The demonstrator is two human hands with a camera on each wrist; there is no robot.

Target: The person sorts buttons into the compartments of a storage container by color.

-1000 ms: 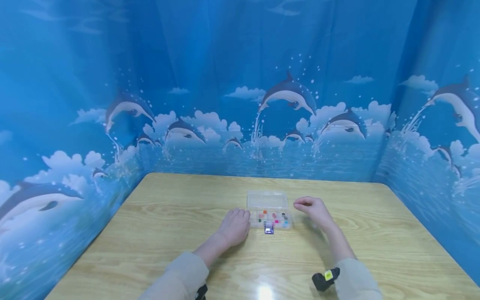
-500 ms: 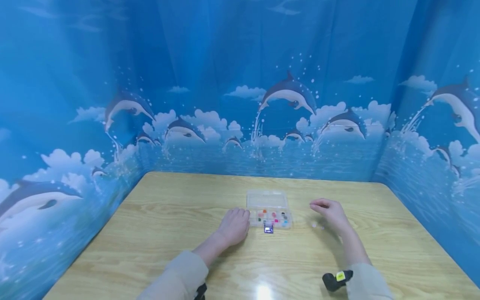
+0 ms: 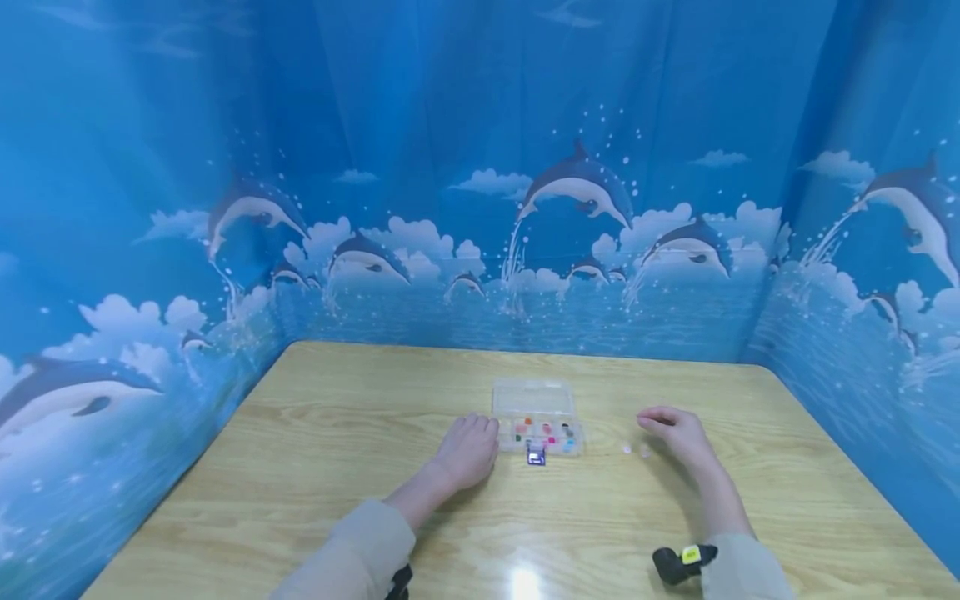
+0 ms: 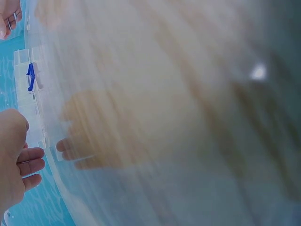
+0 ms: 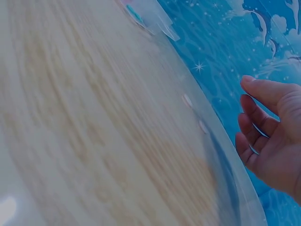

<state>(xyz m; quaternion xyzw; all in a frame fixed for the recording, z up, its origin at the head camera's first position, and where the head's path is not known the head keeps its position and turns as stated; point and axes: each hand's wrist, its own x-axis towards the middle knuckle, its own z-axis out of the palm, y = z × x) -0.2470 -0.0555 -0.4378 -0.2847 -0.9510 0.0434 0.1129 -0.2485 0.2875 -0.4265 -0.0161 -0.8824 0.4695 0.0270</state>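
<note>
A clear compartment box [image 3: 534, 398] lies with its lid folded back on the wooden table. Small coloured pieces [image 3: 548, 429] sit in its compartments, too small to identify. A blue-purple clip-like part [image 3: 536, 455] is at its front edge; it appears blue in the left wrist view [image 4: 31, 76]. My left hand [image 3: 467, 452] rests against the box's left side, its visible fingers loosely bent [image 4: 31, 167]. To the right of the box, my right hand [image 3: 681, 435] hovers above the table. A gap shows between its thumb and bent fingers [image 5: 256, 113], with nothing visible in it.
Two tiny pale pink pieces, one whitish [image 3: 627, 449] and one fainter [image 3: 645, 451], lie between the box and my right hand. A blue dolphin-print curtain [image 3: 420, 167] surrounds the table [image 3: 337, 433] at the back and sides.
My right hand has moved right, away from the box, and the two pale pieces have come into plain sight beside it. My left hand stays at the box.
</note>
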